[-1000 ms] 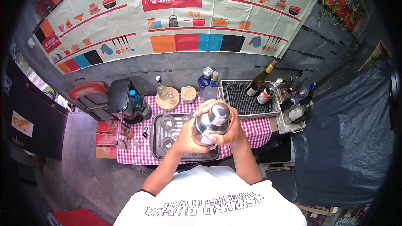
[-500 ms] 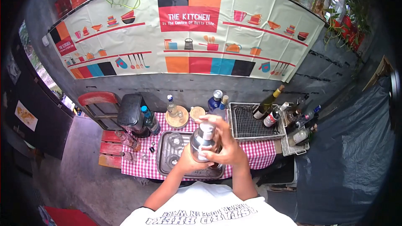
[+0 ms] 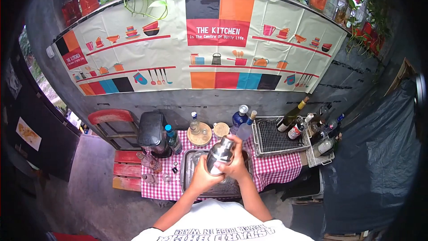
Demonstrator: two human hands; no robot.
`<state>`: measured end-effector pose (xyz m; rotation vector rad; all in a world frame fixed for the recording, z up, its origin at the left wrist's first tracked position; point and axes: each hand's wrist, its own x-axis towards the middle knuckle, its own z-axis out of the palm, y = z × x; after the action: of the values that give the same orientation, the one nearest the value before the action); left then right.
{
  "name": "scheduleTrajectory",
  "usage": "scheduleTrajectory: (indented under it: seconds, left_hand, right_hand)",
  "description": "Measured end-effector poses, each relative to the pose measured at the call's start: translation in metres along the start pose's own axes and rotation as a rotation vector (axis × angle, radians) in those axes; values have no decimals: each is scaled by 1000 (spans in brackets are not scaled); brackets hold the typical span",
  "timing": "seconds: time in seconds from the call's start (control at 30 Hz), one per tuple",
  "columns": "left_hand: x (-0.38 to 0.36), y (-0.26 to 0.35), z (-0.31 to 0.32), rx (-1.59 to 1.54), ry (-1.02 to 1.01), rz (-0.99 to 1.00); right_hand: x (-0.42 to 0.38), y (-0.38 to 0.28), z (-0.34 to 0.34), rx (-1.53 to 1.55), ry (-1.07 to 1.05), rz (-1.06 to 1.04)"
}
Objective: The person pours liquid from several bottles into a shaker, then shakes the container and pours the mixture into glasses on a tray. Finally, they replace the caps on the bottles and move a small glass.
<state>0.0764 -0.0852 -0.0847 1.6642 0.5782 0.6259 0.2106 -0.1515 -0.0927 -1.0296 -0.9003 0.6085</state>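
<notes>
Both hands are wrapped round a shiny steel cocktail shaker [image 3: 219,155], held tilted in the air above the near middle of the red-and-white checked tabletop [image 3: 278,169], cap end pointing up and away toward the wall. The left hand [image 3: 203,176] cups the lower body from underneath, fingers curled tight against the metal. The right hand [image 3: 235,166] grips the upper part from the right, fingers folded over it, thumb side across the top. So the shaker sits squeezed between the two palms, left below and right above.

Directly under the hands lies a grey metal tray [image 3: 189,174], running along the front edge of the tabletop. Behind it, toward the back edge, a clear bottle stands on a round wooden board [image 3: 199,135], with a small round wooden lidded pot [image 3: 220,129] just beside it and a blue glass bottle [image 3: 239,118] next along. At the right end sits a wire mesh basket [image 3: 278,138], with a green wine bottle [image 3: 292,116] leaning on its far right corner. At the left end, a black box-shaped appliance [image 3: 151,131] and a blue-capped dark bottle [image 3: 173,139] stand.
</notes>
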Motion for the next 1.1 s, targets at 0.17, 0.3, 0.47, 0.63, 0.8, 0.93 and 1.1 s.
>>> scheduleTrajectory:
  seconds: [0.17, 0.3, 0.47, 0.63, 0.8, 0.93, 1.1]
  left_hand:
    - [10, -3, -23, 260, -152, -193]
    - [9, -19, -30, 263, -317, -83]
    - [2, -35, -14, 262, -425, -155]
    - [7, -43, 7, 228, -493, -105]
    - [7, -44, 37, -44, -481, -121]
    - [1, -28, 61, -206, -427, -2]
    - [0, -21, 88, -302, -378, -37]
  right_hand:
    - [-13, 48, 7, 509, 259, 170]
    - [-35, 92, 9, 693, 426, 221]
    - [-61, 86, 3, 570, 578, 194]
    - [-60, 54, -31, 104, 487, 14]
    - [-58, -10, -31, -551, 200, -254]
    - [-50, -68, -33, -696, -5, -417]
    - [-47, -80, -64, -656, -103, -506]
